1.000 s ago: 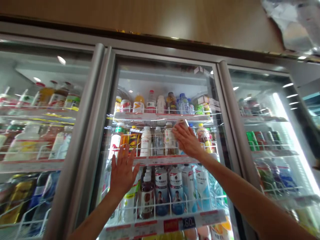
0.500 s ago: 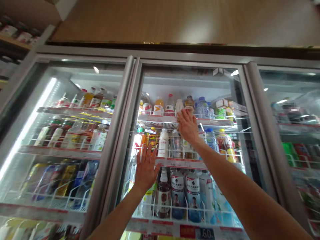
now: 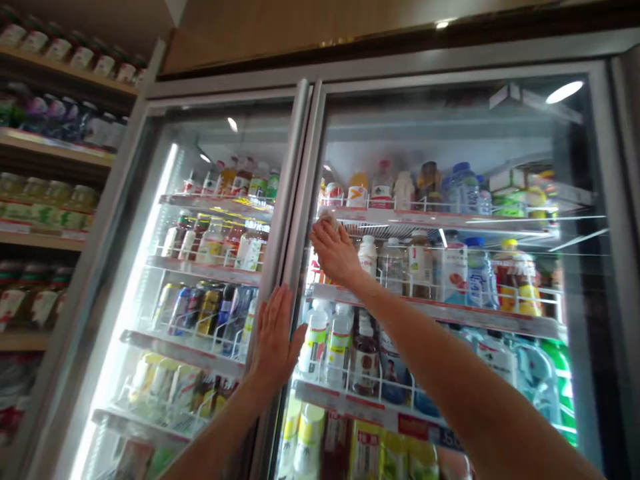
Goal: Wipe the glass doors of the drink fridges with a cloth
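Observation:
My right hand (image 3: pixel 336 252) is up against the glass door (image 3: pixel 450 143) of the drinks fridge, near the door's left edge. Under its fingertips is a small, crumpled pale cloth (image 3: pixel 327 216), mostly covered by the hand. Lower down and to the left, my left hand (image 3: pixel 274 337) lies with its fingers stretched out and nothing in it. It is over the metal door frame (image 3: pixel 295 220) between the two doors. Behind the glass, drink bottles (image 3: pixel 463 183) stand in rows on wire-fronted shelves.
To the left is a second glass door (image 3: pixel 200 167) with bottles and cans behind it. Beyond it, wooden shelves (image 3: pixel 60 150) hold rows of jars and bottles. A wooden panel (image 3: pixel 260 30) runs above the fridge. Ceiling lights reflect in the glass.
My view has turned left. The right hand has moved left across the glass with the cloth, and my left hand has shifted from the glass to the frame between the doors.

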Motion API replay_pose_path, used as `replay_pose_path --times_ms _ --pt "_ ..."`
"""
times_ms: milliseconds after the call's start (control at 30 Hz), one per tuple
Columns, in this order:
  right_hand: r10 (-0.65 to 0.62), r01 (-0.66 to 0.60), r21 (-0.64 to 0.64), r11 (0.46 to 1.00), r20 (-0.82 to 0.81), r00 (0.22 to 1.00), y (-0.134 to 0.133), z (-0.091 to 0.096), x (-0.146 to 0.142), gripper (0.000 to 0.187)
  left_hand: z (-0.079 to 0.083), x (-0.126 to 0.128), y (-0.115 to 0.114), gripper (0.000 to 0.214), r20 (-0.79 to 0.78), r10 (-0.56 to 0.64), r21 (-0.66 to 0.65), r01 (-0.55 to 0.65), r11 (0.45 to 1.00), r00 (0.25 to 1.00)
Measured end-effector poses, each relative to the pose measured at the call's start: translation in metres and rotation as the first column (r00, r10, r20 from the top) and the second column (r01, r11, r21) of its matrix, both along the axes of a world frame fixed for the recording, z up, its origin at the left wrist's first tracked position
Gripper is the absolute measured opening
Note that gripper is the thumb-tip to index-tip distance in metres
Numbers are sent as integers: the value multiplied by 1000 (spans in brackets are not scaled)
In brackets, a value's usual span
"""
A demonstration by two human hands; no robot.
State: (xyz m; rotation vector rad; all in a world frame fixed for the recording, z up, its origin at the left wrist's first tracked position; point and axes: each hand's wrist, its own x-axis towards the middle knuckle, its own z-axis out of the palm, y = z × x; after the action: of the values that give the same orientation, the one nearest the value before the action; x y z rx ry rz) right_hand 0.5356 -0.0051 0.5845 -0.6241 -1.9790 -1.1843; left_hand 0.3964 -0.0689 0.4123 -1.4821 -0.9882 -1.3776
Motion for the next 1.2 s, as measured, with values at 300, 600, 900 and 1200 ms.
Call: replay_pose_path --times_ms 300,600,900,1200 --pt "315 -152 -341 928 495 810 -19 -321 27 42 -77 -13 -13 58 4 26 -144 -25 989 1000" --pt "-57 55 -78 995 -23 998 -20 -263 110 50 -124 21 -7 57 -155 -18 -245 -21 969 988" --pt "-136 136 -39 990 -7 991 -32 -279 174 47 -143 72 13 53 -212 -122 -306 53 951 970" --pt "-101 121 -82 989 211 972 -40 -305 204 46 -158 97 31 68 -130 -74 -254 39 966 989"
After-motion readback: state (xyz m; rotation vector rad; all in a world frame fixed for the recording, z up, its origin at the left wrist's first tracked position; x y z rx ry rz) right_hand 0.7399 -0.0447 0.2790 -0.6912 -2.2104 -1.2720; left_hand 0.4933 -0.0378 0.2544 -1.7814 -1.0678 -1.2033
